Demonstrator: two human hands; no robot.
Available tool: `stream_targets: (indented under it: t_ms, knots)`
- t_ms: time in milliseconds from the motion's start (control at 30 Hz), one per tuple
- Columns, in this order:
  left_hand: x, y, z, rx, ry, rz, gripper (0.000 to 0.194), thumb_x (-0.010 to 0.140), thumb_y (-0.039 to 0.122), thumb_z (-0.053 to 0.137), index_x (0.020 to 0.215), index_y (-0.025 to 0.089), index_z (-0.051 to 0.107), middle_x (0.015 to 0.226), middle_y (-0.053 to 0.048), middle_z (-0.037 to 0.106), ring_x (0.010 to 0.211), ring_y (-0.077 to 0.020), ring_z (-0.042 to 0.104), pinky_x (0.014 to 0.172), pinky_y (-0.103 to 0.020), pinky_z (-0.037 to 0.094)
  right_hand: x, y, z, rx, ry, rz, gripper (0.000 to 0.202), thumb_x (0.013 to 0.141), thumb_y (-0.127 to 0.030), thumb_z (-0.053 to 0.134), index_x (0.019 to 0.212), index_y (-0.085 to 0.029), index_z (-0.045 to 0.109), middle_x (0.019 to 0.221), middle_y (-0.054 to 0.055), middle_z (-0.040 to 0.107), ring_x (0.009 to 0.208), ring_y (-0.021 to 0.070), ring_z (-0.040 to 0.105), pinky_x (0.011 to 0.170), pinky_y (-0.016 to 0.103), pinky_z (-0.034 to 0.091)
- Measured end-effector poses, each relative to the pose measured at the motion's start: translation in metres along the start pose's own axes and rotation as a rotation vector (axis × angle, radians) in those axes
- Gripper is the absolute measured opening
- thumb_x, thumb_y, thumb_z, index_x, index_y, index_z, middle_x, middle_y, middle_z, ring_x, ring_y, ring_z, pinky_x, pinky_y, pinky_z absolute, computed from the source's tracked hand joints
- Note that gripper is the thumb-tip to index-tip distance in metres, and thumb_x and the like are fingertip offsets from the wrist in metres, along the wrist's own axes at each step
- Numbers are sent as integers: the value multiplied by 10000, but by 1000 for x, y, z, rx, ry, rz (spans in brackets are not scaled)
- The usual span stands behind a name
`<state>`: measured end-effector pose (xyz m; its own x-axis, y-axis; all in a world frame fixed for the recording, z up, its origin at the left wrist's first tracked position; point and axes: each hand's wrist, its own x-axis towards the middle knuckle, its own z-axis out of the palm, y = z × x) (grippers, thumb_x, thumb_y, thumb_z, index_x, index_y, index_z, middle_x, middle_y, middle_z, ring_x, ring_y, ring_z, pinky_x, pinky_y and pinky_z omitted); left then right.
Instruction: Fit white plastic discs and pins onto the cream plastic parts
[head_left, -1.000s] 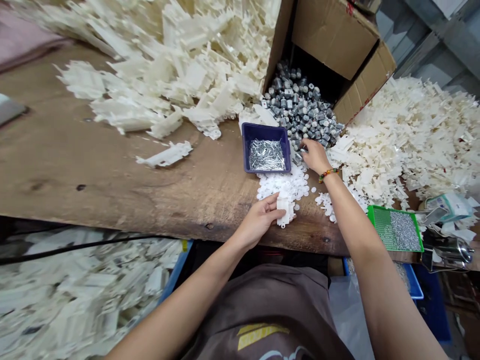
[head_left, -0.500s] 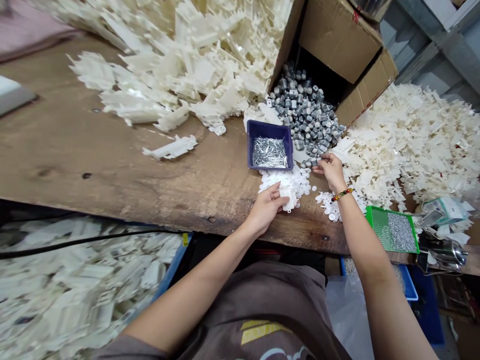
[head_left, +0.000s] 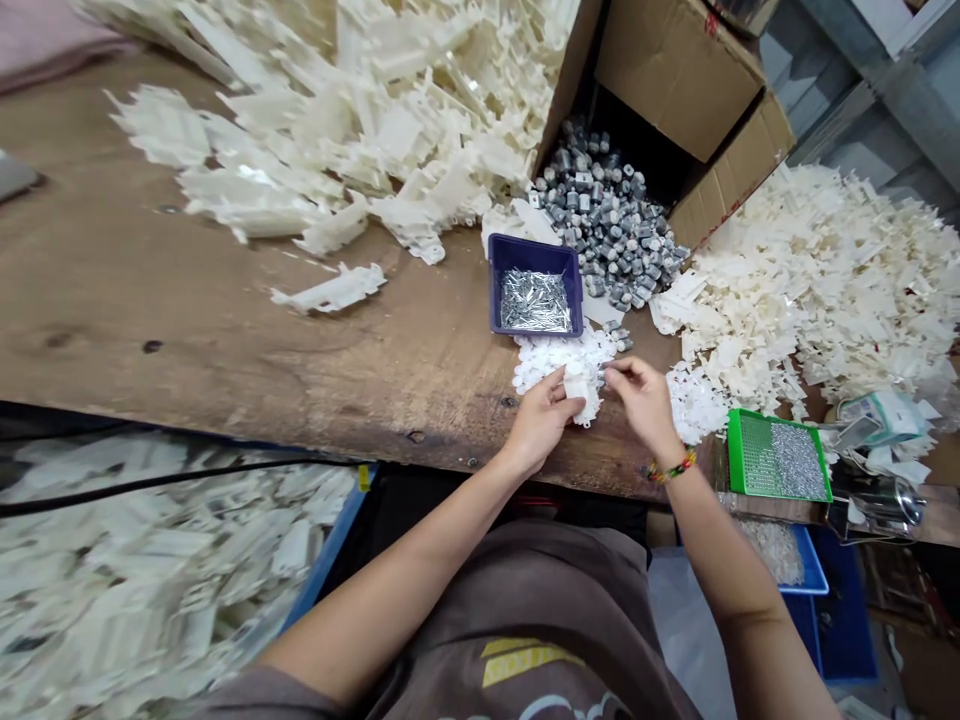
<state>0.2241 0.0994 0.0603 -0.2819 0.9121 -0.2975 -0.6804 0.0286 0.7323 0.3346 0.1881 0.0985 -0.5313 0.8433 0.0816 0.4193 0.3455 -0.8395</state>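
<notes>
My left hand is closed around a white plastic piece, held low over a heap of small white discs. Just to its right, my right hand pinches a small grey part between thumb and fingertips, mostly hidden by the fingers. The two hands are close together but apart. Behind them stands a dark blue bin of thin metal pins. A pile of grey cylindrical parts with pale ends spills toward the hands from a tipped carton.
Long cream plastic pieces cover the table's back left. Smaller cream pieces are heaped at the right. A green tray of metal bits and more white discs lie right of my hands. Below the table's left edge are more plastic pieces.
My right hand has moved from the grey parts pile down and left toward my left hand, with a small grey part in its fingers. My left hand still holds the white piece.
</notes>
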Motion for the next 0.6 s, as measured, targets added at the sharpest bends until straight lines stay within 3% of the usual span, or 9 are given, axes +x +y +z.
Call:
stream_targets:
  t_ms: [133, 367, 467, 533, 600]
  knots:
    - [-3, -3, 2, 28, 67, 105, 514, 634, 189, 650, 1133, 124, 549, 977, -67, 699, 868, -182, 639, 797, -283, 466, -28, -9, 26, -275, 181, -264, 168, 877, -252, 487, 928, -223, 644, 978, 77, 612, 998, 192, 571, 900, 376, 479]
    - [-15, -4, 2, 89, 140, 186, 491, 670, 202, 658, 1145, 148, 543, 1024, -66, 685, 935, -187, 633, 834, -280, 471, -53, -1, 45, -343, 204, -331, 222, 893, -232, 455, 940, -267, 669, 987, 80, 666, 991, 208, 603, 922, 418, 479]
    - [-19, 1, -1, 41, 100, 115, 455, 652, 203, 675, 1089, 132, 570, 988, -70, 695, 896, -184, 641, 790, -266, 473, -49, -2, 31, -317, 142, -293, 187, 887, -305, 488, 865, -247, 664, 927, 69, 681, 918, 198, 623, 849, 376, 498]
    - [-20, 6, -3, 22, 49, 8, 480, 625, 199, 700, 1083, 127, 576, 932, -63, 705, 826, -179, 650, 732, -261, 476, -25, 0, 7, -334, 112, -176, 265, 908, -357, 441, 799, -223, 642, 807, 55, 671, 769, 178, 627, 723, 333, 500]
    - [-20, 11, -4, 11, -3, -95, 518, 604, 195, 718, 1095, 121, 572, 868, -51, 711, 758, -174, 658, 692, -263, 477, 17, 7, -23, -450, 262, 0, 369, 940, -378, 345, 759, -192, 606, 727, 59, 643, 652, 170, 595, 641, 312, 467]
